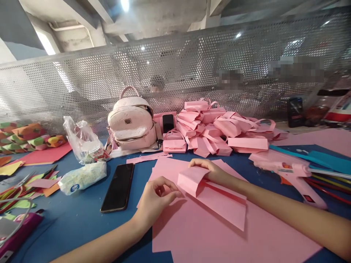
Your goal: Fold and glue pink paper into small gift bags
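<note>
My right hand (207, 170) grips a folded piece of pink paper (222, 204) from its far side, with some fingers hidden behind the fold. One end of the piece is bent up into a box-like shape, and a long flap slopes down to the right. My left hand (156, 199) is just left of this folded end. Its fingers are curled, thumb and forefinger brought together in a pinch; whether something small is between them I cannot make out. Beneath both hands lie large flat pink paper sheets (175, 237) on the blue table (82, 226).
Behind is a heap of folded pink paper baskets (205, 128), beside a pale backpack (131, 124). A black phone (117, 186) and a tissue pack (83, 177) lie left. At right rests a pink glue gun (293, 171). A perforated metal screen (175, 62) stands behind.
</note>
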Tool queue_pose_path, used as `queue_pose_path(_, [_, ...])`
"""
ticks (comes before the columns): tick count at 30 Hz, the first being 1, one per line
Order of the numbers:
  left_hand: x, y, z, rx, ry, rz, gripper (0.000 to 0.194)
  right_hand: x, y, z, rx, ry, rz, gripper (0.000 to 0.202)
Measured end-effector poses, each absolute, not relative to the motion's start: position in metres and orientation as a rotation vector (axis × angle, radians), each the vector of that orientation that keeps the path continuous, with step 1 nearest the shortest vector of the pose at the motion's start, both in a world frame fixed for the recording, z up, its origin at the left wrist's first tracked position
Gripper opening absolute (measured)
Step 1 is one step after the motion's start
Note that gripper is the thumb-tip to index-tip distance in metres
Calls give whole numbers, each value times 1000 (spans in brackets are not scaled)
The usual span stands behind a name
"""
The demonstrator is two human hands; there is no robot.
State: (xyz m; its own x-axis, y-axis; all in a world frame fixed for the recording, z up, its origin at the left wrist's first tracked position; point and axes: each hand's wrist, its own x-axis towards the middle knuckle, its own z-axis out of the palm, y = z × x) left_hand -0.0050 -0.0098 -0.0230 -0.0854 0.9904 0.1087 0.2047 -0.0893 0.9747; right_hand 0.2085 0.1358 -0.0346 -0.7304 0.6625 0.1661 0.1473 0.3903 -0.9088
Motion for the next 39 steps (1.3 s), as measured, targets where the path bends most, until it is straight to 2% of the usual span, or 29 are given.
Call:
queue_pose_path(14, [-6, -6, -27, 1338, 1403, 1265, 9, 207, 132, -29, -695, -2172, 1294, 11])
queue_pose_path(23, [-11, -10, -28, 1340, 1349, 1301, 17, 207, 135, -33, -704, -2195, 1275, 13])
queue_pose_path(35, [-9, -10, -31, 1388, 1362, 1303, 14, 207, 132, -29, -697, -2198, 1263, 14])
queue_pose_path(39, [-9, -10, -32, 1379, 1382, 1298, 15, 206, 133, -32, -694, -2210, 1258, 10])
